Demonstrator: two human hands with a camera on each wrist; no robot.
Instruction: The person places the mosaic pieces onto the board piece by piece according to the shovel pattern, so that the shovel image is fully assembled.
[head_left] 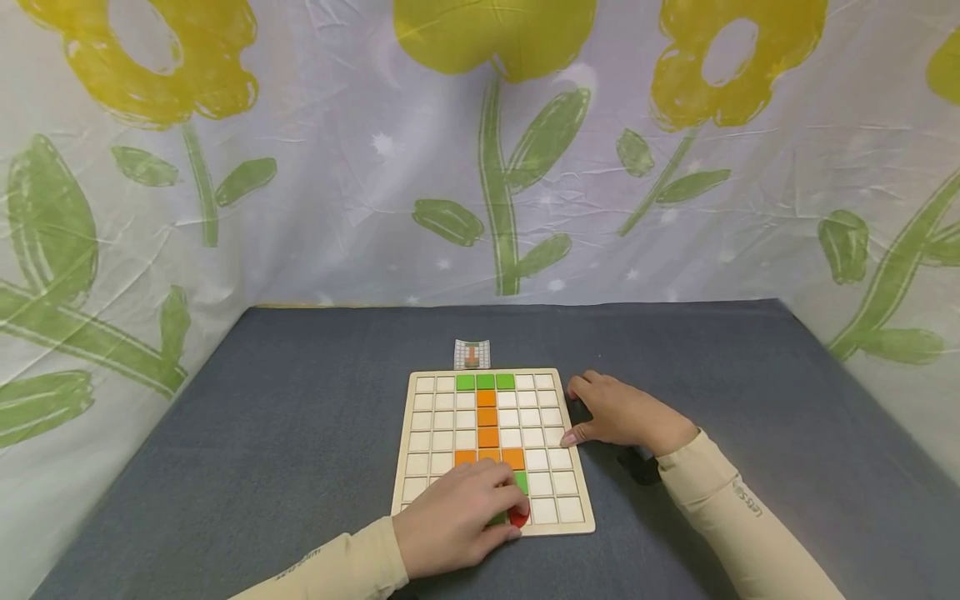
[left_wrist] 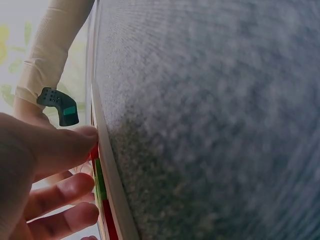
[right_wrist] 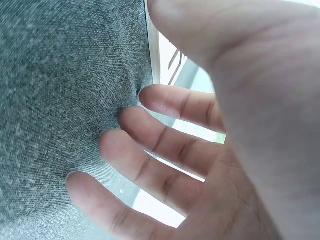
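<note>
A square wooden grid board (head_left: 588, 527) lies on the dark cloth, with green and orange tiles (head_left: 487, 416) set in its white cells. My left hand (head_left: 463, 512) is over the board's near edge and covers several cells. Its thumb and index finger pinch a red tile (head_left: 519, 517) at the bottom row; in the left wrist view the thumb tip meets that red tile (left_wrist: 94, 151), beside a green tile (left_wrist: 100, 180). Beside the board's right edge is my right hand (head_left: 626, 412), thumb touching the rim, the other fingers (right_wrist: 165, 140) extended and apart against the cloth.
A small pattern card (head_left: 472, 354) lies just beyond the board's far edge. The dark tablecloth (head_left: 247, 433) extends around the board. Behind stands a pale curtain (head_left: 337, 167) printed with yellow flowers. A dark strap piece (head_left: 639, 467) hangs below the right wrist.
</note>
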